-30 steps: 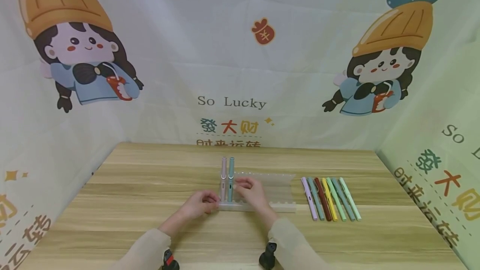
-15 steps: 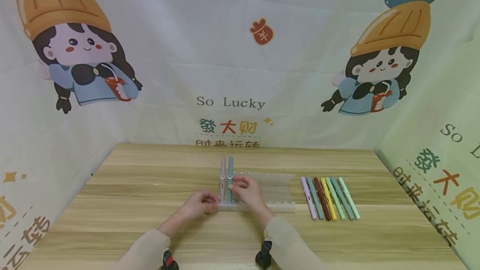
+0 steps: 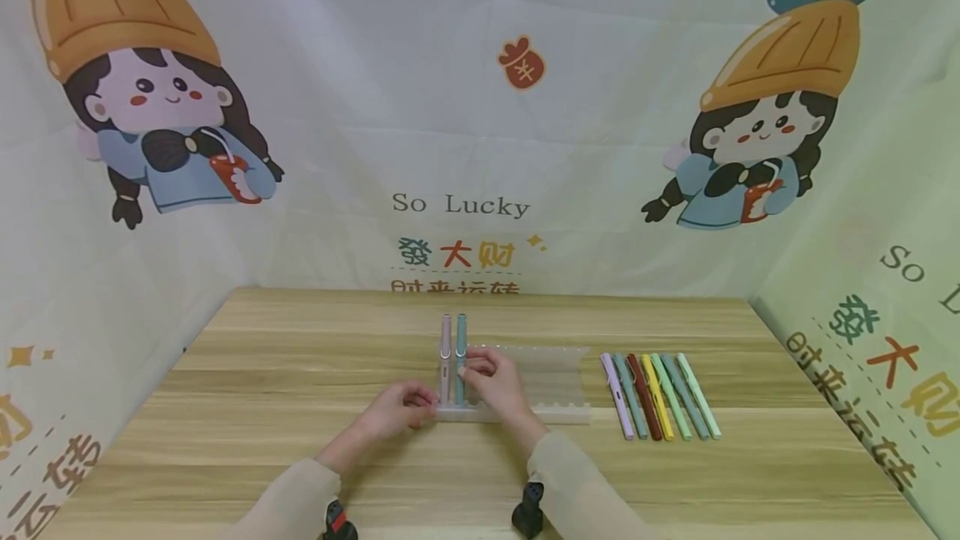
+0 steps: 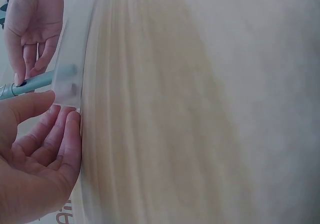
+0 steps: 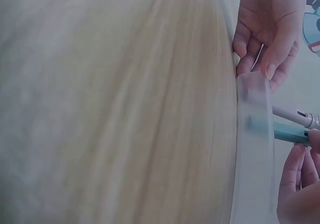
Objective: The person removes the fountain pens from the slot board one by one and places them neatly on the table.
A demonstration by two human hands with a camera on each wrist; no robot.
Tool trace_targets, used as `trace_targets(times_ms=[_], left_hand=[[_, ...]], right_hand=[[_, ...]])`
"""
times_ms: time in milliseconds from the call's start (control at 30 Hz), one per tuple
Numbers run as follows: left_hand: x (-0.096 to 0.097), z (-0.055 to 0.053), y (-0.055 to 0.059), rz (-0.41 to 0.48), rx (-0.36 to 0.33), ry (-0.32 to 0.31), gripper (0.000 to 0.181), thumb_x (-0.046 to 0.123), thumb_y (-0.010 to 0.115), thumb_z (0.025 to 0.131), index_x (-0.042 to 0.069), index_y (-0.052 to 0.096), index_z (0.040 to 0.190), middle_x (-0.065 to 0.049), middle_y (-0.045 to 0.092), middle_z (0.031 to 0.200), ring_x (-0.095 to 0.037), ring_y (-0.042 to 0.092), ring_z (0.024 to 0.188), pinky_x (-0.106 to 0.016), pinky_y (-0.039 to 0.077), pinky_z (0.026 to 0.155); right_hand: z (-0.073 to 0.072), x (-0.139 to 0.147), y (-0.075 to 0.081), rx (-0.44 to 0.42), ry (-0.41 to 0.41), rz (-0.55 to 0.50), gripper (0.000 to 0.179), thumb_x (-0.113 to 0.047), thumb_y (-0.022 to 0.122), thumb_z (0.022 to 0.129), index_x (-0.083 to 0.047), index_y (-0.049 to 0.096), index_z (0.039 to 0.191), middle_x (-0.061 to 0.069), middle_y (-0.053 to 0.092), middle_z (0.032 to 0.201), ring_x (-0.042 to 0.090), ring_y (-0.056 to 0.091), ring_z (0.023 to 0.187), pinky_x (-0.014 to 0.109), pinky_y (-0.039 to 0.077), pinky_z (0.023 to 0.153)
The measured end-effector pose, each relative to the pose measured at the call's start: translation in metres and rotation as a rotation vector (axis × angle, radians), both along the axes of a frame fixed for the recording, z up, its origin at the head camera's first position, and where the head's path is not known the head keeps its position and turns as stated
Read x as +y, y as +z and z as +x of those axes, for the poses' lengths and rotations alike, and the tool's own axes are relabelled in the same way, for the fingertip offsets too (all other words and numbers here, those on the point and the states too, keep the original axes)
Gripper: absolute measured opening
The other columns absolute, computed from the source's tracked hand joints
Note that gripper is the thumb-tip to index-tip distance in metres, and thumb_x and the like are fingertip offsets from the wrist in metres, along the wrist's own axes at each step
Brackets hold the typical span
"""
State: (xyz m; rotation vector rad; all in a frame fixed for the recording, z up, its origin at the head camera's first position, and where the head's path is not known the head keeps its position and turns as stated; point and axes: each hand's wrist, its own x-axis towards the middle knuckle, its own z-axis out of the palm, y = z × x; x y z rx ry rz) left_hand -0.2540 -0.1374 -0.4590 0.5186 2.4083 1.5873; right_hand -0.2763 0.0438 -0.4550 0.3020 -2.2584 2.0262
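Observation:
A clear plastic pen holder [image 3: 558, 417] with a notched front edge lies on the table in the head view. Two capped pens stand in its left end, a pale pink one [image 3: 446, 336] and a teal one [image 3: 461, 333]. My left hand [image 3: 399, 407] pinches the holder's left corner; in the left wrist view the thumb [image 4: 37, 105] is at its end, with the fingers curled on the other side. My right hand [image 3: 498, 383] pinches the teal pen's barrel, which the right wrist view shows between thumb and fingers. The pen's lower tip shows blurred through the frosted front strip [image 5: 255, 159].
Right of the holder lies a row of several capped pens, among them a purple one [image 3: 617, 386], a brown one [image 3: 645, 398], a yellow one [image 3: 658, 398] and a mint one [image 3: 699, 397]. A printed cloth [image 3: 337, 148] hangs behind the wooden table [image 3: 300, 340].
My right hand has shifted slightly left, its thumb coming from beside the teal pen onto its barrel. My left hand stays at the holder's corner.

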Motion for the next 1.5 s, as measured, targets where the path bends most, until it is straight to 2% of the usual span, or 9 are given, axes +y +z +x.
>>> trace_targets(times_ms=[233,567,933,1033,1233,1367,1500], left_hand=[[0.001,-0.001,0.0,-0.009,-0.01,0.008,0.016,0.003,0.057,0.083,-0.008,0.055,0.094,-0.007,0.055,0.081,-0.016,0.051,0.074,-0.03,0.047,0.061],[0.0,0.0,0.0,-0.005,-0.001,0.009,0.017,0.003,0.058,0.082,-0.009,0.054,0.094,-0.008,0.055,0.081,-0.018,0.052,0.074,-0.034,0.048,0.062],[0.001,0.0,0.0,-0.019,-0.011,0.027,0.016,0.003,0.058,0.082,-0.008,0.055,0.093,-0.006,0.054,0.08,-0.016,0.051,0.074,-0.032,0.047,0.062],[0.002,0.003,0.004,-0.013,-0.002,0.022,0.015,0.001,0.058,0.082,-0.009,0.054,0.092,-0.007,0.054,0.08,-0.017,0.051,0.073,-0.034,0.047,0.062],[0.006,0.012,0.019,-0.003,0.001,0.008,0.014,-0.004,0.054,0.082,-0.013,0.052,0.092,-0.012,0.054,0.081,-0.022,0.051,0.074,-0.039,0.047,0.064],[0.003,0.008,0.011,-0.001,0.002,0.001,0.015,-0.001,0.055,0.083,-0.012,0.053,0.093,-0.01,0.054,0.081,-0.02,0.051,0.074,-0.037,0.048,0.063],[0.001,0.001,0.001,0.004,-0.004,0.003,0.017,0.003,0.057,0.083,-0.01,0.054,0.094,-0.007,0.054,0.081,-0.018,0.052,0.074,-0.035,0.048,0.063]], right_hand=[[0.003,-0.001,0.006,0.03,-0.008,-0.024,0.025,0.002,0.062,0.077,0.007,0.056,0.101,0.016,0.063,0.086,0.022,0.059,0.08,0.027,0.048,0.071],[0.004,0.008,0.016,0.068,-0.022,0.01,0.026,-0.002,0.061,0.08,0.004,0.056,0.105,0.013,0.063,0.087,0.02,0.058,0.079,0.028,0.047,0.072],[0.002,0.025,0.03,0.106,-0.084,0.038,0.026,-0.002,0.064,0.078,0.002,0.057,0.102,0.013,0.063,0.085,0.02,0.058,0.076,0.027,0.047,0.066],[0.001,0.03,0.032,0.111,-0.1,0.041,0.026,-0.002,0.064,0.078,0.001,0.057,0.102,0.013,0.064,0.084,0.019,0.058,0.074,0.026,0.047,0.065],[0.003,0.042,0.035,0.107,-0.128,0.062,0.026,-0.003,0.065,0.077,-0.001,0.058,0.102,0.011,0.064,0.083,0.017,0.058,0.073,0.027,0.046,0.064],[0.007,0.053,0.038,0.088,-0.129,0.063,0.027,-0.002,0.065,0.077,0.0,0.058,0.103,0.013,0.064,0.083,0.018,0.057,0.073,0.026,0.045,0.064],[0.017,0.061,0.05,0.075,-0.144,0.082,0.026,0.001,0.064,0.077,0.003,0.058,0.103,0.014,0.063,0.081,0.02,0.056,0.072,0.027,0.044,0.063]])
